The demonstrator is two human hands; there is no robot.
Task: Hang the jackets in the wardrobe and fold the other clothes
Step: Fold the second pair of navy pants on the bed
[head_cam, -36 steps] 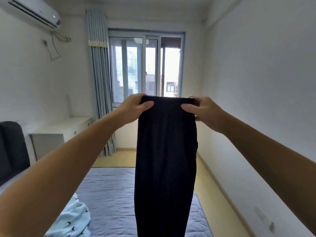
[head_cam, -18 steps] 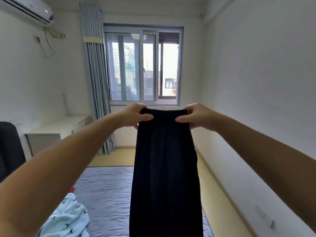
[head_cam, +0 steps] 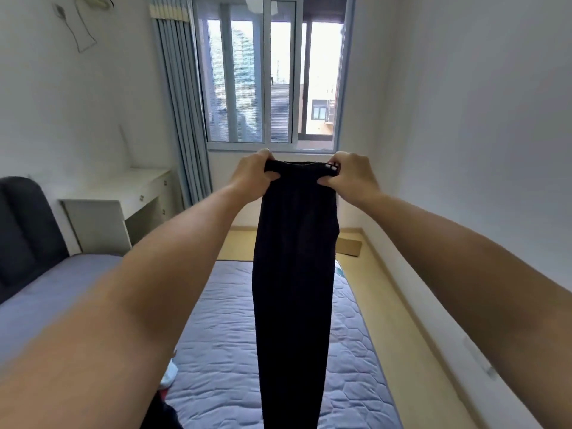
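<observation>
Hanging from both hands, the trousers [head_cam: 294,274] drop straight down above the bed [head_cam: 232,351], dark and folded lengthwise into one narrow strip. Their waistband is at the top, stretched level between the hands, with a small white tag [head_cam: 332,168] showing at its right end. Their lower end runs out of view at the bottom edge, so whether it touches the bed cannot be told.

The left hand [head_cam: 252,174] grips the left end of the waistband, fingers curled over the top edge and thumb pressed against the near face of the cloth. The right hand [head_cam: 353,178] grips the right end the same way, fingers curled tight round the band and thumb tucked in below it. Both arms reach forward over the bed, roughly level with each other.

The bed has a grey-blue quilted cover. On its near left part, partly hidden under the left forearm, lies a small heap of clothes [head_cam: 170,376], white, red and dark. A dark padded headboard [head_cam: 24,224] stands at the bed's left end. Beyond the headboard, against the left wall, is a white desk [head_cam: 123,193]; its drawers are shut, so their contents cannot be seen. Past the far side of the bed is a window [head_cam: 266,75] with a blue-grey curtain [head_cam: 182,103] drawn to its left. A flat piece of cardboard [head_cam: 348,246] lies on the floor [head_cam: 387,305] just beyond the bed's far right corner.
</observation>
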